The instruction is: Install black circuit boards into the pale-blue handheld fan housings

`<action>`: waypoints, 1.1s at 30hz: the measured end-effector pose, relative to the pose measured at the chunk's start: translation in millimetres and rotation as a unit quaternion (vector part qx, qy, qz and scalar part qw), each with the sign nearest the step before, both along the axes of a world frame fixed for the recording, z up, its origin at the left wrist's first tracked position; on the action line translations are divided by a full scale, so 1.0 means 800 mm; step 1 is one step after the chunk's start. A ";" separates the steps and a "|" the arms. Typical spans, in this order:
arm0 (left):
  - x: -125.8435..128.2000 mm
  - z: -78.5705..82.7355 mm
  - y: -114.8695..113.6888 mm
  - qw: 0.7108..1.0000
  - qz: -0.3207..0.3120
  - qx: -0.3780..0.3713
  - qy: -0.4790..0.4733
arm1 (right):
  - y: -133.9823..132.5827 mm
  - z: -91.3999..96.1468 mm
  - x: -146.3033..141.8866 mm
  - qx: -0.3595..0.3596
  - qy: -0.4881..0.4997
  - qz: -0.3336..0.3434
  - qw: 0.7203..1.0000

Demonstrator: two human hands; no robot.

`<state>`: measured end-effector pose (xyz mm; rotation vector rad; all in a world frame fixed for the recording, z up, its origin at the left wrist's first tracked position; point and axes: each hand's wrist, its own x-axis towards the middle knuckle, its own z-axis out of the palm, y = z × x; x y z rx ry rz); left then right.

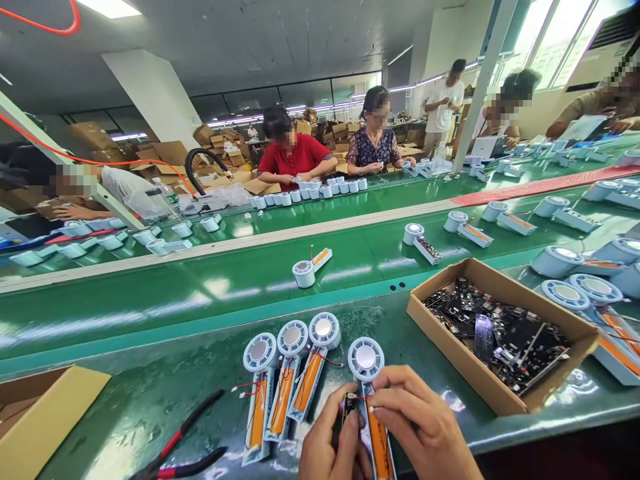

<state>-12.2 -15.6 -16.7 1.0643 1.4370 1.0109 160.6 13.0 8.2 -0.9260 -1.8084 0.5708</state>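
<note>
Glossy green counter (165, 367), small black circuit board (349, 404) gripped in the curled left hand (334, 437), just beside a pale-blue round-headed plastic unit (366, 359); thin red wire (361, 397) is pinched in the nearly closed right hand (420, 417). If yanked too hard, it could get ripped loose tbh.

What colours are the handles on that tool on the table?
The handles are black and red, seen best in the head view.
</note>
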 end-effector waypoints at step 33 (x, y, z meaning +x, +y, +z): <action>0.008 0.009 -0.008 0.993 0.049 0.002 -0.105 | 0.010 0.006 -0.017 0.101 -0.143 0.006 0.984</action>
